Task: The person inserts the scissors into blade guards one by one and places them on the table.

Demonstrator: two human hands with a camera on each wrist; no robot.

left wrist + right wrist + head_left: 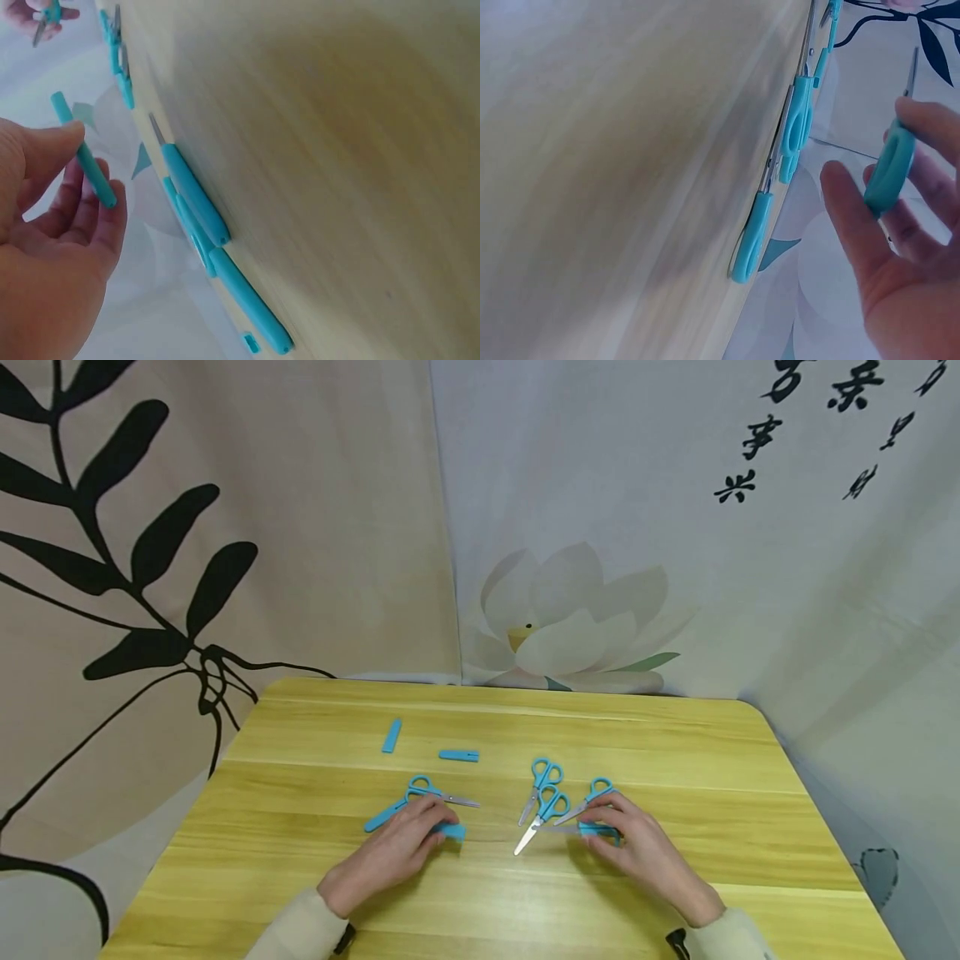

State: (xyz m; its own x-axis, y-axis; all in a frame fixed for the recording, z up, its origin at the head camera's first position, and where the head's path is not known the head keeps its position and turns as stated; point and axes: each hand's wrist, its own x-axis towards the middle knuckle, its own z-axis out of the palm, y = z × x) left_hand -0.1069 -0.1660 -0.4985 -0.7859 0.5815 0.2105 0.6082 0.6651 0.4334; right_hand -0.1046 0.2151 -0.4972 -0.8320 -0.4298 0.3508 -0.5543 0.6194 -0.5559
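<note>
A big pale cloth [352, 527] hangs far in front of both hands. It has black leaves on the left hand's side, a soft white flower in the middle and black writing on the right hand's side. Under the hands is a yellow wood table [495, 906].

The left hand [405, 839] and the right hand [637, 843] are well apart. The left one pinches a little blue cover [94, 174] with its thumb and fingers. The right one grips scissors [891, 169] by the blue handle, and the blades point toward the left hand.

Four more scissors lie on the table. One pair [438, 792] is just past the left hand, with its tip toward the right. The other three [539, 819] are in a bunch between the hands, near the right hand's fingertips, with their tips toward the person.

The small blue covers come last. One [385, 816] lies just beside the left hand. Two more [459, 756] [392, 736] lie farther out, past the left hand.
</note>
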